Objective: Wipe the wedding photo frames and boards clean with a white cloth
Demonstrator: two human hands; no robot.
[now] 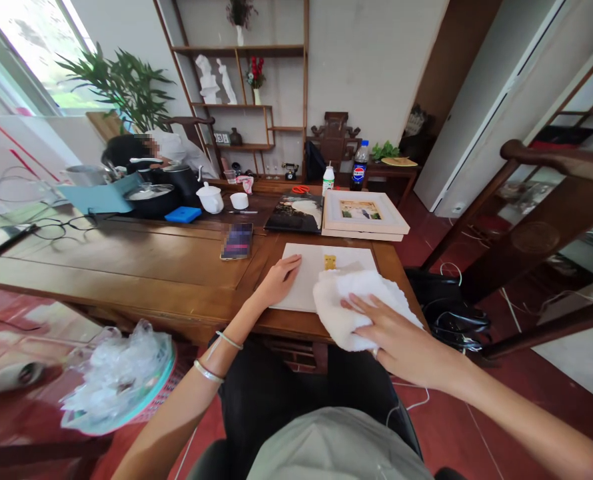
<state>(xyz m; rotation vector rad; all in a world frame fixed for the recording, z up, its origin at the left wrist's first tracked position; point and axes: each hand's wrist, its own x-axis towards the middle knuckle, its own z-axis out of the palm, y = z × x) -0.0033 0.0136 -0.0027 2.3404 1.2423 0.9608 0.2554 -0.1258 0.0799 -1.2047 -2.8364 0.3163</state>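
Observation:
My left hand (pixel 279 280) lies with its fingers stretched out on the left edge of a flat white panel (pixel 304 293) at the near edge of the wooden table. A white cloth (pixel 337 313) is gripped under my right hand (pixel 376 327), its fingers bent over the fabric. The cloth covers the panel's right front part and hangs past the table edge. Just beyond it, a small gold-coloured piece (pixel 330 262) shows on the panel. What lies beneath the cloth is hidden.
Framed pictures (pixel 366 212) and a dark picture (pixel 294 213) lie behind the panel, with a cola bottle (pixel 360 165) and white bottle (pixel 328 180). A phone (pixel 237 241) rests leftward. A bag-lined basket (pixel 121 380) stands lower left; a chair (pixel 521 233) is right. Another person (pixel 176 150) sits across.

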